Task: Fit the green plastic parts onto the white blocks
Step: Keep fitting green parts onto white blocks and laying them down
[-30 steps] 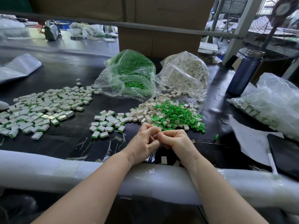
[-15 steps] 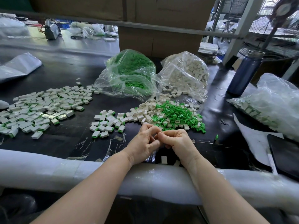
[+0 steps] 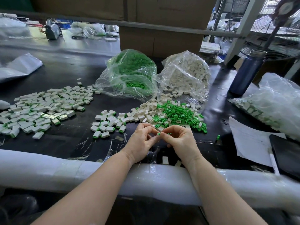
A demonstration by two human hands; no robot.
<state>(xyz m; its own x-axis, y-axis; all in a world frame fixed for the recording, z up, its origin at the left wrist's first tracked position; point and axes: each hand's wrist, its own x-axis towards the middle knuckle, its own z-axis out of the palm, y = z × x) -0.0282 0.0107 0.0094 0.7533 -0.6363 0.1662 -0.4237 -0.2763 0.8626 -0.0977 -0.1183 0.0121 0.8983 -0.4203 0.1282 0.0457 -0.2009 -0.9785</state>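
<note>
Head: right hand (image 3: 180,140) pinching green part (image 3: 159,133).

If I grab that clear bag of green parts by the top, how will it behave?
The bag of green parts would probably sag and shift, since its thin film is crumpled and slumped on the table. Its mouth looks open toward the loose green pile, so pieces may spill. Likely light for its bulk.
</note>
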